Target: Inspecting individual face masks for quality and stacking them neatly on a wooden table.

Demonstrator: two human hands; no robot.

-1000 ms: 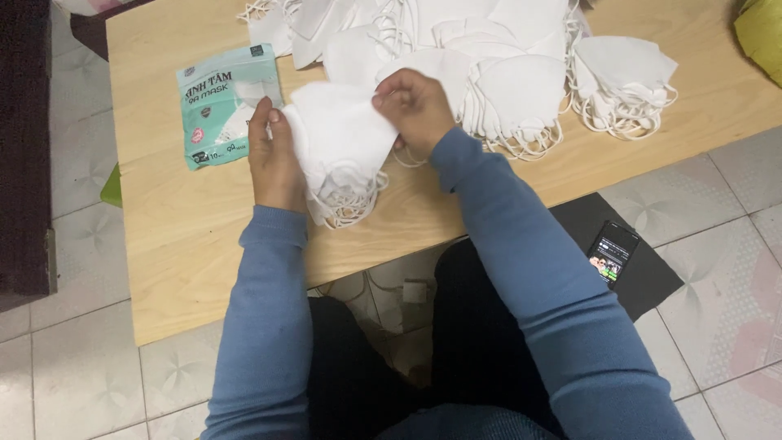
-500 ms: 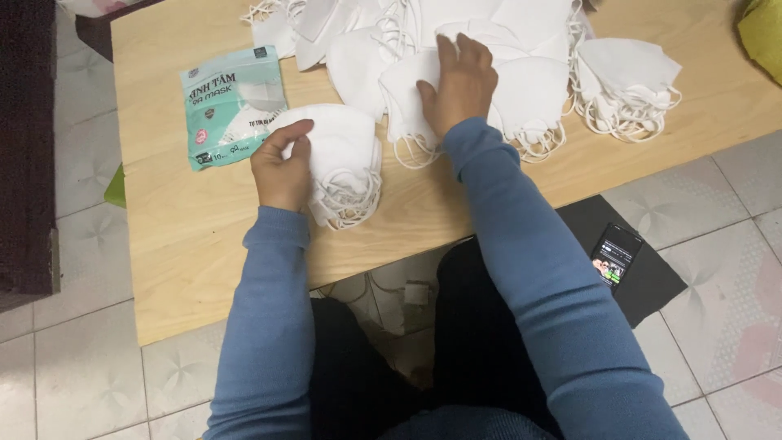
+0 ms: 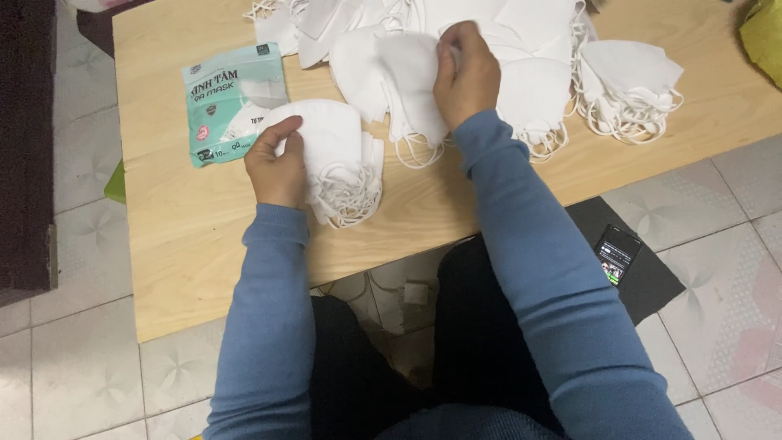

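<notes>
Left hand (image 3: pixel 278 167) grips stacked white masks (image 3: pixel 342 163); right hand (image 3: pixel 466 77) pinches one mask (image 3: pixel 407 81)

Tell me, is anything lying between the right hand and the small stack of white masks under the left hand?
Nothing but bare wooden table shows between them. The right hand grips a white mask in the big pile; the left hand rests on the small stack.

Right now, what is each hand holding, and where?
Left hand grips the mask stack at its left edge; right hand pinches one white mask at its top.
</notes>
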